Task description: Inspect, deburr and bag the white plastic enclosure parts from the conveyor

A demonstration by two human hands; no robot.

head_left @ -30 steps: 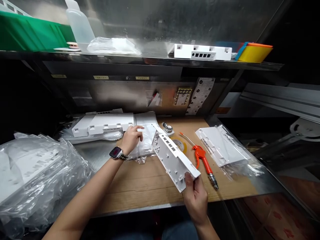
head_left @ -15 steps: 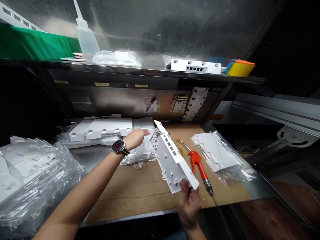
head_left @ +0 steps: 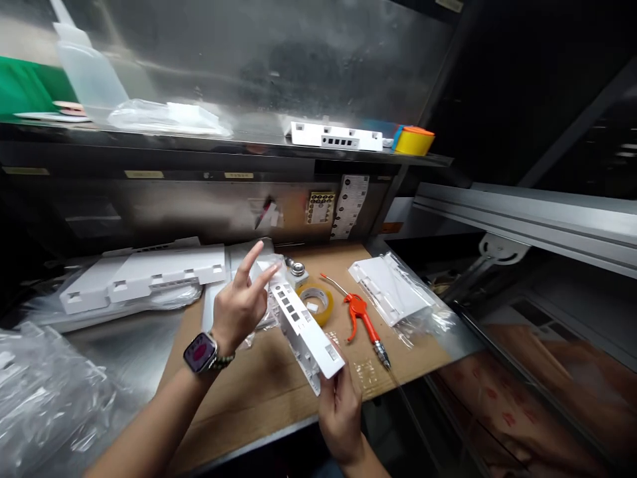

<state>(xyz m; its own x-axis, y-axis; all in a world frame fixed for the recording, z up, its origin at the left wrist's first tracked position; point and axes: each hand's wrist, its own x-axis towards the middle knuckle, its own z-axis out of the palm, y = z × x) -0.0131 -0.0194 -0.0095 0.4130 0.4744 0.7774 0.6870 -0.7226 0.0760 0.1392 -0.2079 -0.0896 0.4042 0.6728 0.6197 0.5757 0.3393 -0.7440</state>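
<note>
My right hand [head_left: 342, 408] grips a white plastic housing [head_left: 303, 326] by its near end. The housing slants away from me, its narrow edge with a row of square port openings facing up. Close to its far end is my left hand [head_left: 241, 302], with index finger and thumb spread apart and nothing visible between them; the other fingers are curled. Whether the left thumb touches the housing, I cannot tell. Behind the housing lie a roll of yellowish tape [head_left: 323, 307] and a small metal round object [head_left: 297, 268]. An orange air blow gun [head_left: 362, 315] rests further right on the cardboard [head_left: 249, 398].
More white housings [head_left: 166, 269] lie stacked at the left on plastic bags. A bagged housing [head_left: 385, 285] is at the right. Crumpled clear bags [head_left: 54, 405] fill the near left. A metal shelf [head_left: 239, 143] spans the back, carrying a squeeze bottle [head_left: 89, 73] and another housing [head_left: 336, 136].
The view has swung to the right. My right hand has turned the housing, showing its port edge more. My left hand has risen from beside the clear bags, its fingers now spread.
</note>
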